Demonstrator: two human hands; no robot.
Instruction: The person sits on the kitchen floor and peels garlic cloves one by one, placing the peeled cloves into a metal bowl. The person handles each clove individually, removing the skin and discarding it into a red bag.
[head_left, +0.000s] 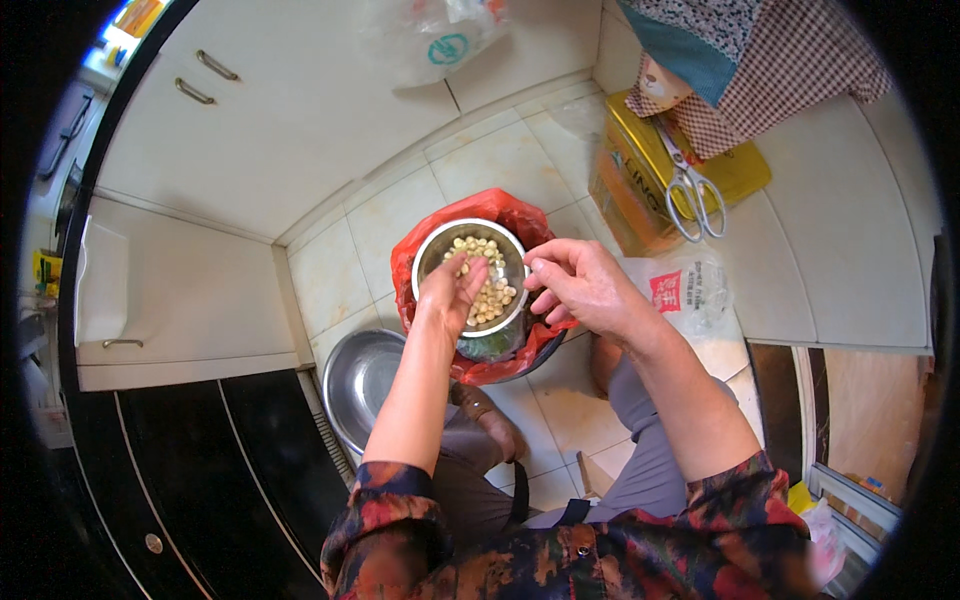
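A steel bowl (424, 268) with a pale rim holds many small, round, cream-coloured seeds (491, 304), possibly lotus seeds. Over its left side is my left hand (452, 292), half-curled with the thumb apart from the fingers. Pale seeds show beside those fingers, but whether one is held is unclear. At the bowl's right rim my right hand (574, 285) has its thumb and forefinger close together; anything tiny between them is hidden. Under the bowl, a red plastic bag (420, 225) lines a dark round container. Something green in clear plastic (491, 343) lies below the bowl's near rim.
An empty metal basin (360, 382) stands left of my forearm. At the right, scissors (697, 199) lie on a yellow tin (637, 180), beside checked cloth (787, 75). A printed clear bag (690, 292) sits below. White cabinets (300, 112) border the tiled floor (390, 195).
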